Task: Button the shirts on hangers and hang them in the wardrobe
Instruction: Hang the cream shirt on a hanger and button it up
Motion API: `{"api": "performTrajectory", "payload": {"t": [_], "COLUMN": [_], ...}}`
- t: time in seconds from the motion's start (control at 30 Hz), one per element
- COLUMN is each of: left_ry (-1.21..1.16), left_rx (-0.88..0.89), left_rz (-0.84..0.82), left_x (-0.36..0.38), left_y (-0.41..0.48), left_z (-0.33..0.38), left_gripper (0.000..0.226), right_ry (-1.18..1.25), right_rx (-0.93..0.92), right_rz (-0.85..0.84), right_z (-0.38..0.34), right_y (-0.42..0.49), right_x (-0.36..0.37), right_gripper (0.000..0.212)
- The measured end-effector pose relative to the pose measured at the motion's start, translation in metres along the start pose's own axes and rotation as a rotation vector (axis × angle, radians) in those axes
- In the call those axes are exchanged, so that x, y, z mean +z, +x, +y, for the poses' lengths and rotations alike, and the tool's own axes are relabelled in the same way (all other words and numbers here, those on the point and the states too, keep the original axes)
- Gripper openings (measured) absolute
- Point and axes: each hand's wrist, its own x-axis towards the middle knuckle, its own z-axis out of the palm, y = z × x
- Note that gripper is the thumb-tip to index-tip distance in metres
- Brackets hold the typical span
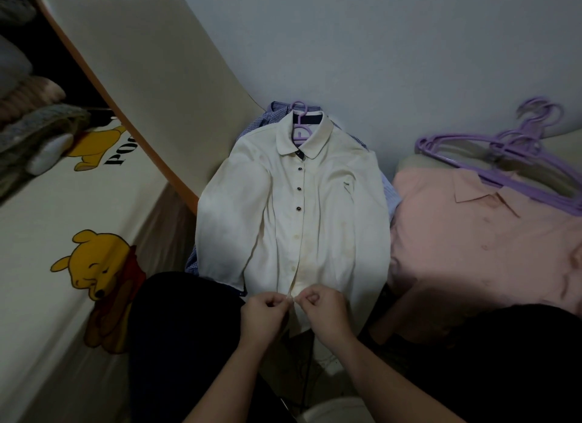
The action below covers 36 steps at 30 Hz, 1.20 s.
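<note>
both hands pinch the hem placket of the cream shirt [315,208], left hand [263,315] on its left edge, right hand [327,312] opposite; purple hanger [299,129] sits in its collar, pink shirt [472,233] just right.

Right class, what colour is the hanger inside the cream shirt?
Lilac purple; the hanger shows best in the head view, at the cream shirt's collar.

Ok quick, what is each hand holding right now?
Left hand: closed, pinching the bottom front edge of the white shirt.
Right hand: closed, pinching the same edge.
</note>
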Motion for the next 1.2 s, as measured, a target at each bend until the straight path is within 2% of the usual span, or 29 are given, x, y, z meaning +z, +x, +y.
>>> {"api": "performTrajectory", "payload": {"t": [0.17, 0.33, 0.47, 0.7, 0.83, 0.93, 1.03, 1.2], "left_ry": [-0.156, -0.477, -0.462, -0.381, -0.364, -0.343, -0.341, -0.405], "left_rx": [-0.046, -0.198, -0.16, -0.081, -0.025, 0.015, 0.013, -0.057], "left_rz": [-0.092, -0.13, -0.152, -0.114, -0.075, -0.058, -0.055, -0.104], "left_x": [-0.004, -0.008, -0.01, -0.01, -0.01, -0.01, -0.009, -0.008], "left_y": [-0.004, -0.01, -0.01, -0.011, -0.011, -0.01, -0.007, -0.006], "left_z": [0.004, 0.012, 0.01, 0.009, 0.009, 0.009, 0.008, 0.01], "left_gripper": [0.012, 0.017, 0.009, 0.006, 0.006, 0.009, 0.005, 0.004], "right_ry": [0.0, 0.158, 0.271, 0.229, 0.227, 0.266, 0.149, -0.002], "right_rx": [0.005, 0.092, 0.119, 0.139, 0.104, 0.078, 0.041, 0.006], "right_rz": [0.01, -0.075, -0.107, -0.14, -0.098, -0.061, -0.002, -0.002], "right_z": [-0.004, -0.008, -0.009, -0.011, -0.021, -0.029, -0.032, -0.028], "right_y": [-0.004, -0.006, -0.007, -0.009, -0.014, -0.017, -0.015, -0.011], "right_x": [-0.006, -0.014, -0.017, -0.015, -0.014, -0.009, -0.006, -0.005], "right_gripper": [0.024, 0.007, 0.01, 0.015, 0.031, 0.024, 0.018, 0.014]}}
